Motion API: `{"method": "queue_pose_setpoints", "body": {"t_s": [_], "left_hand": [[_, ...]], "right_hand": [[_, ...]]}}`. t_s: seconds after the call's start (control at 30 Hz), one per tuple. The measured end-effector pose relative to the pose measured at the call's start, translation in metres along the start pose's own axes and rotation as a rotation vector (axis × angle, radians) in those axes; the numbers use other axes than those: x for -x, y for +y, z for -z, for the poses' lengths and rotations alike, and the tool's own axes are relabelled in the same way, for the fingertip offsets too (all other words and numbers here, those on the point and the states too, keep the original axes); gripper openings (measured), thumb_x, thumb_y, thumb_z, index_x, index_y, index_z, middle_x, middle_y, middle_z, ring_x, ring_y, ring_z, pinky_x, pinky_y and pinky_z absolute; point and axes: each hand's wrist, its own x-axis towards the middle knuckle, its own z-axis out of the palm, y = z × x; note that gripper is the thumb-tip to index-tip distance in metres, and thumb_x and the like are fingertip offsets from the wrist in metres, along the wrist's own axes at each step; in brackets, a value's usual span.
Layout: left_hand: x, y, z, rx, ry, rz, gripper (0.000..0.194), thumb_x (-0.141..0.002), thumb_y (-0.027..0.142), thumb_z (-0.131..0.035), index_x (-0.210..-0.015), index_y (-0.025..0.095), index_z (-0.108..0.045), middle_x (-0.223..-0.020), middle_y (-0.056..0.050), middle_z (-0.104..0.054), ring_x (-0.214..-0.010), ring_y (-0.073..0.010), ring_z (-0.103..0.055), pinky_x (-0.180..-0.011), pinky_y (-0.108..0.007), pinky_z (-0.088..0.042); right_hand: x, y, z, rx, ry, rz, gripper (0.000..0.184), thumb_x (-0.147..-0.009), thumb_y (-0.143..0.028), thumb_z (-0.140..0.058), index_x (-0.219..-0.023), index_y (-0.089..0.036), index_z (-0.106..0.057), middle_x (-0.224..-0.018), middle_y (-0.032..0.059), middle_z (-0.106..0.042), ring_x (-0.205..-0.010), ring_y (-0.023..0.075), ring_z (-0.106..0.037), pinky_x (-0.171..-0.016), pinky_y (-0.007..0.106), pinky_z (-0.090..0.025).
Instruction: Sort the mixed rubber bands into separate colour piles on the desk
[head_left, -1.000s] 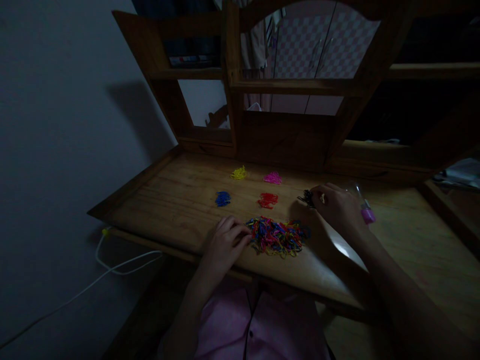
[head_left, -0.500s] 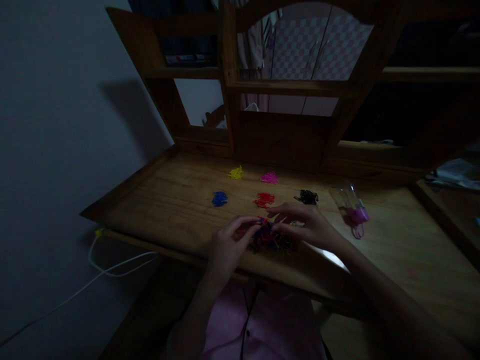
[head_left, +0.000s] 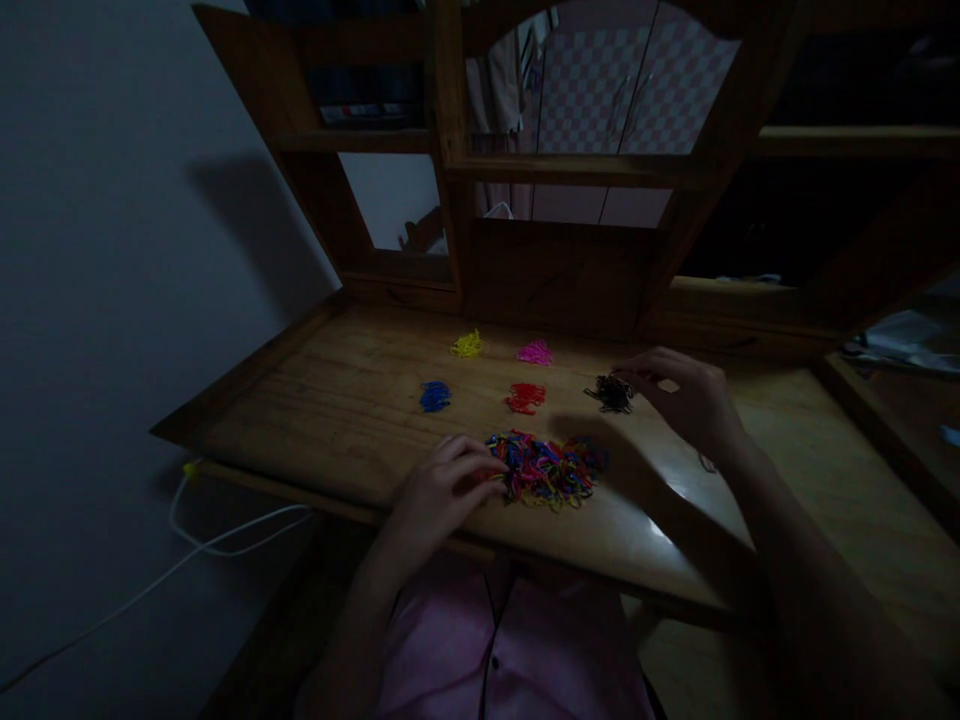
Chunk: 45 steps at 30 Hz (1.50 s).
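Observation:
A mixed heap of small coloured loops (head_left: 551, 470) lies near the table's front edge; their exact kind is too small to tell. At its left end rests my left hand (head_left: 442, 490), fingers bent and apart, fingertips touching the heap. My right hand (head_left: 682, 390) is over the right side of a small pile of black loops (head_left: 611, 393), thumb and fingers pinched together. Whatever is in that pinch is too small to make out. Separate little piles of red loops (head_left: 525, 398), blue loops (head_left: 434, 396), yellow loops (head_left: 467, 344) and pink loops (head_left: 535, 352) lie farther back.
The wooden table (head_left: 322, 400) carries a hutch with shelves (head_left: 562, 172) at its back. The clear container at the right is mostly behind my right hand; its strap (head_left: 706, 462) shows. A white cable (head_left: 225, 545) hangs off the left front, beside the wall (head_left: 90, 300).
My right hand has moved from the mixed heap to the black pile, up and right. My left hand has shifted slightly left and down and its pinch has loosened. The heap is now uncovered.

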Motion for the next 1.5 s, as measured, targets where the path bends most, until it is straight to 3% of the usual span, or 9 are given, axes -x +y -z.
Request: {"method": "queue_pose_setpoints", "body": {"t_s": [0.13, 0.37, 0.6, 0.8, 1.17, 1.5], "left_hand": [[0.006, -0.018, -0.004, -0.092, -0.058, -0.062, 0.013, -0.082, 0.022, -0.067, -0.093, 0.028, -0.073, -0.099, -0.003, -0.063, -0.1, -0.0204, -0.057, -0.088, -0.035, -0.047], [0.005, -0.022, -0.011, -0.117, -0.04, -0.086, 0.009, -0.085, 0.022, -0.064, -0.089, 0.025, -0.072, -0.096, -0.004, -0.063, -0.096, -0.0201, -0.057, -0.088, -0.036, -0.046], [0.003, -0.019, -0.004, -0.106, 0.018, -0.074, 0.01, -0.088, 0.022, -0.059, -0.09, 0.024, -0.069, -0.095, -0.004, -0.064, -0.095, -0.0196, -0.056, -0.086, -0.035, -0.045], [0.005, -0.012, -0.006, -0.218, -0.096, -0.178, 0.013, -0.084, 0.022, -0.065, -0.091, 0.031, -0.072, -0.101, -0.003, -0.063, -0.1, -0.0217, -0.053, -0.088, -0.038, -0.041], [0.002, -0.011, -0.006, -0.374, -0.122, -0.235, 0.011, -0.086, 0.026, -0.064, -0.094, 0.028, -0.069, -0.1, -0.003, -0.062, -0.099, -0.0224, -0.051, -0.088, -0.039, -0.039], [0.001, -0.011, -0.011, -0.278, -0.081, -0.221, 0.008, -0.084, 0.016, -0.06, -0.089, 0.022, -0.062, -0.097, -0.004, -0.064, -0.098, -0.0217, -0.055, -0.09, -0.038, -0.042]], "right_hand": [[0.0, 0.028, 0.004, 0.271, -0.083, 0.004, 0.026, -0.094, -0.033, -0.05, -0.105, -0.023, -0.071, -0.1, 0.0075, -0.069, -0.084, 0.0208, -0.066, -0.073, 0.031, -0.048], [0.003, 0.03, -0.009, 0.383, -0.213, 0.038, 0.027, -0.095, -0.03, -0.047, -0.102, -0.022, -0.072, -0.102, 0.0063, -0.069, -0.081, 0.0183, -0.066, -0.068, 0.028, -0.045], [0.002, 0.033, -0.009, 0.406, -0.205, 0.05, 0.029, -0.094, -0.033, -0.047, -0.102, -0.021, -0.072, -0.099, 0.0073, -0.07, -0.074, 0.0168, -0.064, -0.067, 0.029, -0.043], [0.003, 0.032, -0.011, 0.468, -0.192, 0.038, 0.029, -0.094, -0.033, -0.045, -0.101, -0.023, -0.072, -0.099, 0.0063, -0.069, -0.075, 0.0178, -0.064, -0.067, 0.03, -0.042], [0.002, 0.025, -0.008, 0.46, -0.19, 0.047, 0.027, -0.093, -0.031, -0.046, -0.099, -0.023, -0.072, -0.098, 0.0054, -0.069, -0.076, 0.0177, -0.064, -0.064, 0.029, -0.041], [0.002, 0.024, -0.007, 0.471, -0.19, 0.037, 0.028, -0.093, -0.032, -0.046, -0.096, -0.022, -0.072, -0.095, 0.0062, -0.068, -0.073, 0.0177, -0.063, -0.062, 0.028, -0.04]]}}
